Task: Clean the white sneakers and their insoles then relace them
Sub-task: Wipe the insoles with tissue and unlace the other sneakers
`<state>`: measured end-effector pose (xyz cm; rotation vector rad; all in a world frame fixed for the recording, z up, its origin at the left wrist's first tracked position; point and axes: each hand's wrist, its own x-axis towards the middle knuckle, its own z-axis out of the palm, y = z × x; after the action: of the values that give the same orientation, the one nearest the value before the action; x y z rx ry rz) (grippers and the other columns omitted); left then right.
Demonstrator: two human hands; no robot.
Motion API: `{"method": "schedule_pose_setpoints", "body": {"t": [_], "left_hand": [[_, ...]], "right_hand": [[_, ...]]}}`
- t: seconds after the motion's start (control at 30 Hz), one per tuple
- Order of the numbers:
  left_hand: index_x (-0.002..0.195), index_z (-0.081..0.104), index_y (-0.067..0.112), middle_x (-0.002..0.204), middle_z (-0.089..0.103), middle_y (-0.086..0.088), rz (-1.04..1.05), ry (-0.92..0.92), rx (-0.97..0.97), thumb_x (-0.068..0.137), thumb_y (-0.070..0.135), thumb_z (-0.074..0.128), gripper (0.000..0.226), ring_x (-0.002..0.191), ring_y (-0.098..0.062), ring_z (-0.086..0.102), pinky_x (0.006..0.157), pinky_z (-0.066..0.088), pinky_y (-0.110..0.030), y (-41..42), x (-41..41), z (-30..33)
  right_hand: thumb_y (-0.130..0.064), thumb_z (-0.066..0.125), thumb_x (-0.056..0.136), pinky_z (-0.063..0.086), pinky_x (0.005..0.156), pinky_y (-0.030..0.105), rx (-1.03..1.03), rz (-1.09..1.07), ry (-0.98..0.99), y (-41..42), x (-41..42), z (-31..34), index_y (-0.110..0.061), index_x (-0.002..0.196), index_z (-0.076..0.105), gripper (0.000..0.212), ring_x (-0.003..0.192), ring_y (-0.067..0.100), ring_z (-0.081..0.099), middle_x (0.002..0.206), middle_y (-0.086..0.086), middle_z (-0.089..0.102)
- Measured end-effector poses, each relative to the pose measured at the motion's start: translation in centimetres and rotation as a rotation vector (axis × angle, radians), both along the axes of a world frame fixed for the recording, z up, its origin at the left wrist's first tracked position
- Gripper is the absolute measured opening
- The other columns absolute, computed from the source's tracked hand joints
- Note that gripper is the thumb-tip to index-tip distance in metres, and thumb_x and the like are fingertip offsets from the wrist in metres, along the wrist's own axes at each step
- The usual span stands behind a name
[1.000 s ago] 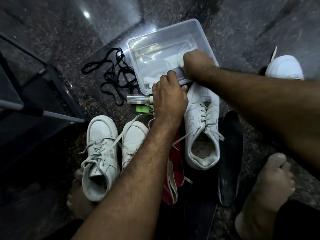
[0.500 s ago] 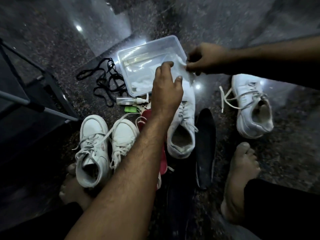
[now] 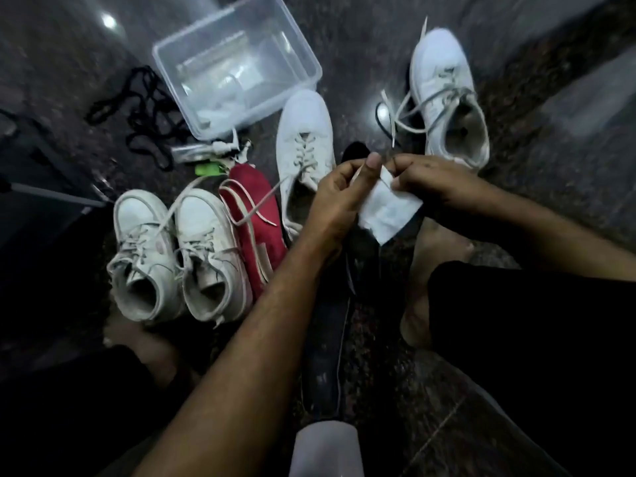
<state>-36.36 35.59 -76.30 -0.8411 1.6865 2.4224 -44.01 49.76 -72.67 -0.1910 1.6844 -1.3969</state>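
Sneakers in white lie scattered on a dark stone floor (image 3: 568,160) as a seated person readies a white wipe (image 3: 389,210) above them. Both hands meet over a black insole (image 3: 330,339): the left hand (image 3: 339,197) pinches one upper edge of the wipe between thumb and fingers, and the right hand (image 3: 433,182) pinches the opposite corner, so each grip is closed on the sheet, apparently pulling it open.

One pair of sneakers (image 3: 175,253) stands side by side at the left, laces loosened but threaded. A third sneaker (image 3: 304,146) lies just beside the left hand, and a fourth sneaker (image 3: 447,98) sits well apart at the upper right, its laces trailing. A red insole (image 3: 254,215) rests between the pair and the third shoe. A clear plastic box (image 3: 237,67), a small spray bottle (image 3: 203,151) and a tangle of black laces (image 3: 144,122) lie beyond.

Judging by the grey smudges on the uppers and the laces in place, cleaning has barely begun; wiping, insoles and relacing all remain.
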Motion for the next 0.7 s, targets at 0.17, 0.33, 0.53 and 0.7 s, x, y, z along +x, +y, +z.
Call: {"method": "schedule_pose_setpoints", "body": {"t": [0.17,0.33,0.53,0.7], "left_hand": [[0.097,0.064,-0.008,0.093,0.068,-0.029,-0.052,-0.031,-0.028,0.094,0.026,0.070,0.034,0.085,-0.033,0.065,0.081,0.052,-0.045,0.6,1.1,-2.3],[0.096,0.060,-0.010,0.090,0.069,-0.025,-0.034,-0.025,-0.187,0.093,0.025,0.069,0.036,0.082,-0.029,0.067,0.075,0.055,-0.044,1.2,0.2,-2.6],[0.082,0.059,0.011,0.066,0.063,-0.006,-0.107,-0.088,-0.540,0.099,0.041,0.053,0.035,0.057,-0.022,0.058,0.055,0.052,-0.040,1.7,1.1,-4.1],[0.110,0.051,0.010,0.116,0.054,-0.012,-0.345,-0.210,-1.194,0.092,0.021,0.065,0.025,0.101,-0.033,0.061,0.078,0.049,-0.046,2.8,3.9,-5.1]], "right_hand": [[-0.024,0.048,0.096,0.049,0.067,0.032,-0.087,-0.261,-0.226,1.6,2.0,-2.3,-0.015,0.094,0.066,0.019,0.084,0.021,0.062,0.090,0.008,0.067],[-0.043,0.062,0.093,0.048,0.086,0.045,-0.041,-0.196,-0.130,2.3,1.9,-3.3,-0.001,0.110,0.066,0.045,0.103,0.036,0.066,0.111,0.023,0.070],[-0.035,0.072,0.088,0.043,0.058,0.027,0.317,-0.199,0.518,3.5,1.2,-5.5,-0.013,0.086,0.065,0.023,0.062,0.000,0.056,0.069,0.000,0.065],[-0.035,0.067,0.088,0.039,0.061,0.026,0.400,-0.255,0.796,3.5,0.2,-6.2,-0.013,0.096,0.060,0.025,0.071,0.011,0.055,0.077,-0.001,0.060]]}}
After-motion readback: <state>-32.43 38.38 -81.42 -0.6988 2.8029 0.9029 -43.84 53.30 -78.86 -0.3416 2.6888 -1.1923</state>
